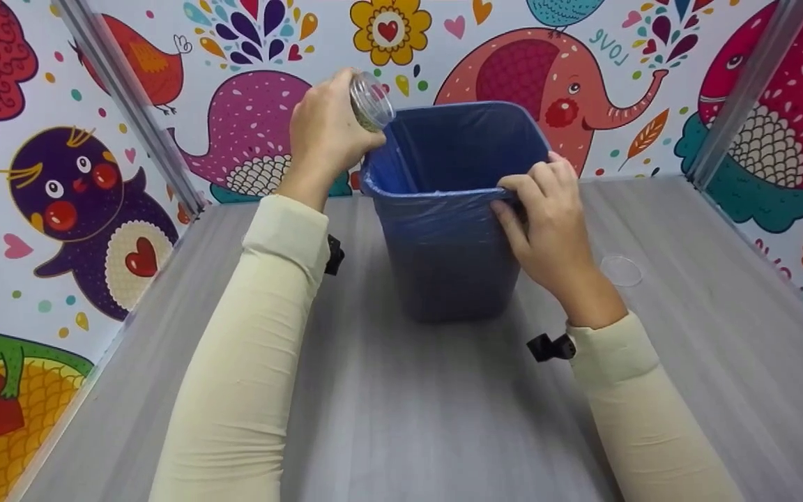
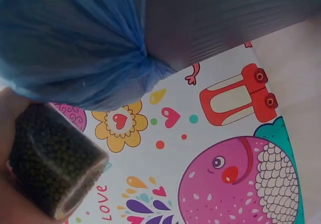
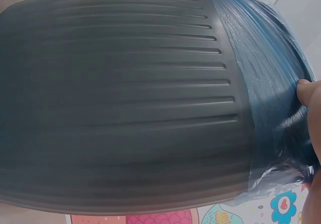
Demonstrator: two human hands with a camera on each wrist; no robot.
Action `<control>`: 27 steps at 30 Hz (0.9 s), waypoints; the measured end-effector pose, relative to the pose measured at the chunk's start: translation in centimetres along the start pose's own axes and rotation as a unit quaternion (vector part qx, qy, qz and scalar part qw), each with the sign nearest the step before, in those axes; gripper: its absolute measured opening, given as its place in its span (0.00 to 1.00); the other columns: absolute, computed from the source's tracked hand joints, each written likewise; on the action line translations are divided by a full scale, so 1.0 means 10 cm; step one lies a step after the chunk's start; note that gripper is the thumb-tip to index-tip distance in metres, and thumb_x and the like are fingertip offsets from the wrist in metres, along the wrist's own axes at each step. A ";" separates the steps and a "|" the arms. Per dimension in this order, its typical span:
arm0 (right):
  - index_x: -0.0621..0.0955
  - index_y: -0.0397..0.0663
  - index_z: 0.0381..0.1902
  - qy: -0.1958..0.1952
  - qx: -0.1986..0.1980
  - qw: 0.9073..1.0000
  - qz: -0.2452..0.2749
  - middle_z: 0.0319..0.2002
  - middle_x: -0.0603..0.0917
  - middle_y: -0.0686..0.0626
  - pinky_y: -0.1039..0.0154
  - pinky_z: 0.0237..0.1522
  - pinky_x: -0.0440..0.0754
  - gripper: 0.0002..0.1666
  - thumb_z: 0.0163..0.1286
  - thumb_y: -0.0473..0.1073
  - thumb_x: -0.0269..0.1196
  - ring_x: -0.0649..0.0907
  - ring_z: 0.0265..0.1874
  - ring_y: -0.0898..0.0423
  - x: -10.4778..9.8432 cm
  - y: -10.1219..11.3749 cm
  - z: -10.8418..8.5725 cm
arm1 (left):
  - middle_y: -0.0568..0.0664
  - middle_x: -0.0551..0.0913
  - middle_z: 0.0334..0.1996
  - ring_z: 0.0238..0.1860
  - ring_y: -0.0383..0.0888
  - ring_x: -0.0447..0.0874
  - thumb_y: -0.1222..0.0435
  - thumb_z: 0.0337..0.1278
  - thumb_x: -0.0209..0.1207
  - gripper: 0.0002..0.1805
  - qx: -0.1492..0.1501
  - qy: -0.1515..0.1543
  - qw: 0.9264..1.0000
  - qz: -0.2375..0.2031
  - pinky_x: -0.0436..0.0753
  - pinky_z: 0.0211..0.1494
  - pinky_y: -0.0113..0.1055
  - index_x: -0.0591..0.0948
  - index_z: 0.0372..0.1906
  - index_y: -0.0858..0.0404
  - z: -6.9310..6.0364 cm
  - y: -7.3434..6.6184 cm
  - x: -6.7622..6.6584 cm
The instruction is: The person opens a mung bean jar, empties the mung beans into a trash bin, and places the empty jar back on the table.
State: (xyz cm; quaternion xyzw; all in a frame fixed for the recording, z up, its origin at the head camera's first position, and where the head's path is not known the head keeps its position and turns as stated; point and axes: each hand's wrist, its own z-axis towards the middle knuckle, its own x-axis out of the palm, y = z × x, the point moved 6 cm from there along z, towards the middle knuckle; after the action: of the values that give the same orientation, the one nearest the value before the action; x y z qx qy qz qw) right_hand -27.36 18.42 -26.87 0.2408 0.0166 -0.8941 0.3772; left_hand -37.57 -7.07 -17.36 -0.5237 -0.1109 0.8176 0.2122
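My left hand [image 1: 328, 129] grips a clear jar [image 1: 372, 101], tilted beside the left rim of a dark bin [image 1: 457, 272]. Small, round, dark green beans, like mung beans, show through the jar's wall [image 2: 52, 158] in the left wrist view. A blue plastic bag [image 1: 436, 202] lines the bin and folds over its rim; in the left wrist view it bunches into a gathered knot. On the bin's near right corner, my right hand [image 1: 551, 216] pinches the lined rim, thumb outside and fingers over the edge. The right wrist view shows that thumb [image 3: 306, 91] against the bag.
A thin clear round lid [image 1: 622, 270] lies on the grey table [image 1: 401, 418], right of the bin. Printed cartoon panels [image 1: 255, 125] close in the back and both sides, with metal posts [image 1: 136, 104] at the back corners.
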 end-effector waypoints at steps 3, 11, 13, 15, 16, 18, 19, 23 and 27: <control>0.82 0.39 0.47 0.000 0.002 1.000 0.000 0.37 0.76 0.39 0.37 0.77 0.61 0.11 0.79 0.42 0.63 0.76 0.50 0.37 0.01 0.00 0.00 | 0.53 0.82 0.67 0.67 0.51 0.78 0.54 0.56 0.78 0.41 0.021 -0.008 0.999 0.031 0.72 0.73 0.44 0.74 0.74 0.57 0.02 -0.04 0.04; 0.82 0.39 0.48 0.008 0.009 1.000 0.001 0.38 0.76 0.39 0.37 0.77 0.61 0.11 0.80 0.43 0.62 0.76 0.51 0.37 0.05 0.01 -0.02 | 0.56 0.82 0.66 0.64 0.54 0.78 0.54 0.57 0.78 0.40 0.064 -0.046 0.992 0.103 0.74 0.68 0.47 0.75 0.72 0.60 0.02 -0.11 0.15; 0.82 0.38 0.48 0.007 0.010 1.000 0.003 0.38 0.76 0.39 0.37 0.77 0.61 0.11 0.80 0.42 0.63 0.76 0.51 0.37 0.05 0.01 -0.03 | 0.56 0.82 0.65 0.64 0.54 0.78 0.54 0.58 0.77 0.39 0.070 -0.053 0.990 0.112 0.74 0.68 0.47 0.76 0.71 0.61 0.01 -0.12 0.17; 0.82 0.38 0.47 0.002 0.008 1.000 0.006 0.37 0.76 0.39 0.37 0.77 0.60 0.10 0.79 0.42 0.63 0.76 0.50 0.37 0.05 0.01 -0.02 | 0.57 0.83 0.65 0.63 0.54 0.78 0.54 0.58 0.77 0.38 0.075 -0.058 0.988 0.122 0.75 0.67 0.47 0.76 0.71 0.61 0.01 -0.13 0.18; 0.82 0.38 0.47 -0.001 0.007 1.000 0.008 0.37 0.76 0.39 0.37 0.77 0.60 0.10 0.78 0.41 0.64 0.76 0.50 0.37 0.04 0.01 -0.02 | 0.57 0.83 0.65 0.63 0.55 0.79 0.54 0.58 0.76 0.37 0.077 -0.059 0.987 0.126 0.75 0.67 0.47 0.77 0.70 0.61 0.01 -0.14 0.18; 0.82 0.38 0.47 -0.006 0.005 1.000 0.010 0.37 0.76 0.39 0.37 0.77 0.60 0.10 0.77 0.41 0.64 0.76 0.49 0.37 0.04 0.00 -0.02 | 0.57 0.83 0.64 0.63 0.55 0.79 0.54 0.58 0.76 0.37 0.079 -0.059 0.986 0.131 0.75 0.67 0.48 0.77 0.70 0.61 0.01 -0.15 0.19; 0.82 0.38 0.47 -0.008 0.005 1.000 0.013 0.37 0.76 0.39 0.37 0.77 0.60 0.09 0.77 0.40 0.64 0.76 0.48 0.37 0.03 0.00 -0.01 | 0.57 0.83 0.65 0.63 0.55 0.79 0.54 0.58 0.76 0.37 0.078 -0.058 0.986 0.132 0.75 0.67 0.48 0.77 0.70 0.61 0.02 -0.15 0.19; 0.82 0.38 0.47 -0.003 0.007 1.000 0.006 0.37 0.76 0.38 0.37 0.77 0.60 0.10 0.78 0.41 0.64 0.76 0.49 0.37 0.01 0.00 -0.01 | 0.56 0.83 0.66 0.65 0.55 0.78 0.55 0.59 0.76 0.37 0.077 -0.052 0.986 0.136 0.75 0.69 0.48 0.76 0.71 0.60 0.03 -0.16 0.20; 0.82 0.39 0.48 0.002 0.007 1.000 -0.002 0.38 0.76 0.39 0.37 0.77 0.60 0.11 0.79 0.42 0.63 0.76 0.50 0.37 0.00 0.01 0.00 | 0.57 0.84 0.63 0.62 0.55 0.80 0.56 0.63 0.73 0.33 0.085 -0.056 0.982 0.157 0.76 0.67 0.48 0.77 0.70 0.60 0.03 -0.20 0.20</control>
State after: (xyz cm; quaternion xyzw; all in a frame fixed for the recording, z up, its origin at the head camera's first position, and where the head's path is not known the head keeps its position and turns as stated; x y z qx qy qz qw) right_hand -27.33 18.36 -26.92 0.2452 0.0119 -0.8943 0.3741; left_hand -38.09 -4.34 -18.01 -0.4684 0.0311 0.8750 0.1183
